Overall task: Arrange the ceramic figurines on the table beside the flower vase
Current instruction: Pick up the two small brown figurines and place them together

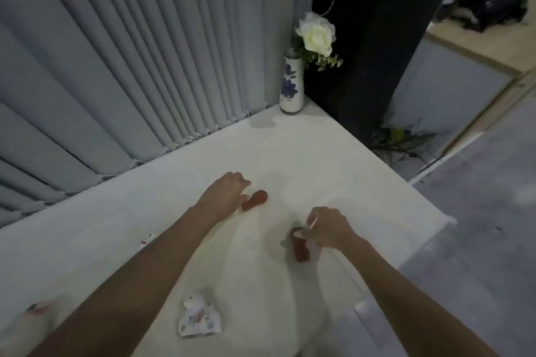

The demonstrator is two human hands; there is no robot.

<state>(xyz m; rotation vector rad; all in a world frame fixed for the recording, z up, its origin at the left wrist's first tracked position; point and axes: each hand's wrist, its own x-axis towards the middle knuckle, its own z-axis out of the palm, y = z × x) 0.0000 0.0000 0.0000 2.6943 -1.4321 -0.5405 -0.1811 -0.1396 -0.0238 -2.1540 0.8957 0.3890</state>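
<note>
Two small reddish-brown ceramic figurines sit near the middle of a white table (304, 153), well apart from the flower vase (291, 87), which stands alone in the far corner at about twelve o'clock, holding a white rose (316, 33). The left brown figurine (255, 199) lies just beside the left hand (224, 191), whose fingers curl over it; whether they actually grip it cannot be told. The right brown figurine (300, 245) stands at about three o'clock from the table's centre, and the right hand (326, 229) pinches its top rim between fingertips. A white figurine with painted flowers (198, 317) rests near the front edge at about seven o'clock, untouched. Two more pale pieces show faintly toward nine o'clock, too blurred to identify. Judging by this, nothing is yet placed beside the vase; the arranging seems barely begun, with every figurine left to move.
</note>
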